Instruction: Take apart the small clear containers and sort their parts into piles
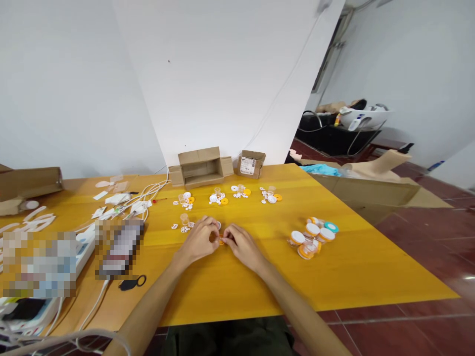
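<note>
My left hand (200, 241) and my right hand (241, 245) meet over the middle of the table, fingertips pinched together. Between them shows a bit of a small orange plastic lid (221, 242), mostly covered by the fingers. A white round piece (218, 226) peeks out just behind the left fingers. Left of my left hand lie a clear plastic cup (184, 219) and white cut-out pieces (184, 229). Farther back, several small groups hold similar clear cups, white discs (272, 199) and orange lids (224, 201).
Capped clear jars (312, 230) cluster at the right. An open cardboard box (202, 168) and a smaller box (251, 164) stand against the wall. At left are a phone (121, 247), white cables (150, 195), a power strip (86, 244) and a black ring-ended item (130, 283).
</note>
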Available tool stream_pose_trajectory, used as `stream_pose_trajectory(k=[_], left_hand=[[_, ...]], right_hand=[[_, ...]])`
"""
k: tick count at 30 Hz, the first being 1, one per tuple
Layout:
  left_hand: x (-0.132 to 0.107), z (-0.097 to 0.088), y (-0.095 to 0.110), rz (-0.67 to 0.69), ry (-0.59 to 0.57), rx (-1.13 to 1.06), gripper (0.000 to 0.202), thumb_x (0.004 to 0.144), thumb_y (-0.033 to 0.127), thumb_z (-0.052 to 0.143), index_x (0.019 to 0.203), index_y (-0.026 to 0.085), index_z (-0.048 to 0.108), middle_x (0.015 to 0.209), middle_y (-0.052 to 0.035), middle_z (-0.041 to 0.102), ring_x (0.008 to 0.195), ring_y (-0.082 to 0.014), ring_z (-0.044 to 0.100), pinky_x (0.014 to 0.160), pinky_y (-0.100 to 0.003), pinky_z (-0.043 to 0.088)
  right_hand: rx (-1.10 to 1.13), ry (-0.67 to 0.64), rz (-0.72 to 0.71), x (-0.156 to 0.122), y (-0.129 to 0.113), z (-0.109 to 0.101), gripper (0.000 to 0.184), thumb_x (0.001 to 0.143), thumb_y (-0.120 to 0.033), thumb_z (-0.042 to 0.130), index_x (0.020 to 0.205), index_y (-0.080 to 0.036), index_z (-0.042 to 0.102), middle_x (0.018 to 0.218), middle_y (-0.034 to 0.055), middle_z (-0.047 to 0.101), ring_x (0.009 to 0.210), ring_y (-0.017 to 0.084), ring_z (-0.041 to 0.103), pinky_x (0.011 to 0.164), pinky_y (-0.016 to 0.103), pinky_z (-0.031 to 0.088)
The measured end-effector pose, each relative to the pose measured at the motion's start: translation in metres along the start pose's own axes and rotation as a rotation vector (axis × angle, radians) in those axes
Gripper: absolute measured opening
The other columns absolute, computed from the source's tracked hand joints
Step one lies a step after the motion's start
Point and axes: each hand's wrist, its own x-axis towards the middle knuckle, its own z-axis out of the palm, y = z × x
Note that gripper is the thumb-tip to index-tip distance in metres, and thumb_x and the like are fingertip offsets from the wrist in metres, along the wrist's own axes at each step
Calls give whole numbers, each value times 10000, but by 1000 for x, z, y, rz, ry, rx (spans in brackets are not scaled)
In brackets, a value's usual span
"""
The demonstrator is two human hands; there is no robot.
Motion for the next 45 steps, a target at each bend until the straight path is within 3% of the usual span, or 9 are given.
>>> stream_pose_trajectory(k=[8, 17, 21, 26, 29, 37, 45], left_hand=[[1, -7, -7, -17, 60, -63, 158, 737, 74, 582, 719, 222, 635, 934, -20, 692, 906, -189, 670, 865, -339, 526], [-44, -35, -33, 103, 280, 362, 163, 794, 67, 539, 782, 221, 588, 991, -58, 663, 957, -224, 619, 827, -360, 489], [-52, -37, -39, 109, 265, 458, 181, 799, 52, 527, 794, 225, 583, 1026, -73, 655, 991, -240, 603, 816, -367, 481], [-53, -30, -42, 108, 233, 452, 174, 815, 63, 515, 766, 221, 568, 1039, -85, 638, 975, -248, 590, 803, -378, 483], [-54, -28, -46, 84, 239, 375, 147, 824, 88, 524, 783, 220, 572, 1033, -81, 622, 975, -239, 588, 809, -373, 489], [-56, -27, -51, -1, 280, 288, 187, 793, 87, 518, 899, 223, 591, 1032, -73, 588, 969, -234, 577, 850, -387, 503], [-56, -26, -56, -102, 395, 339, 233, 787, 70, 513, 943, 227, 587, 1012, -69, 568, 968, -240, 581, 850, -382, 519]], right_hand=[[-2, -3, 21, 0, -1, -1, 152, 864, -129, 555, 770, -243, 518, 791, -10, 618, 747, 170, 593, 728, 281, 463], [-2, 0, 38, -1, 0, -1, 138, 881, -157, 555, 776, -244, 531, 811, -10, 628, 751, 170, 600, 733, 289, 475], [4, 30, 11, 0, 1, -3, 128, 894, -171, 540, 795, -250, 530, 828, -3, 617, 769, 181, 604, 733, 299, 483], [-33, 126, -71, 6, -6, 2, 132, 896, -146, 559, 821, -252, 539, 927, 18, 646, 941, 209, 618, 860, 343, 469], [-119, 79, -116, 15, -18, 10, 143, 893, -121, 586, 828, -244, 553, 923, 17, 662, 915, 200, 618, 852, 338, 449], [-394, -194, -164, 45, -47, 41, 130, 860, -109, 653, 834, -231, 618, 870, 33, 717, 868, 214, 633, 812, 339, 421], [-462, -157, -141, 56, -40, 61, 169, 877, -105, 582, 892, -241, 683, 914, 84, 713, 903, 253, 614, 816, 377, 412]])
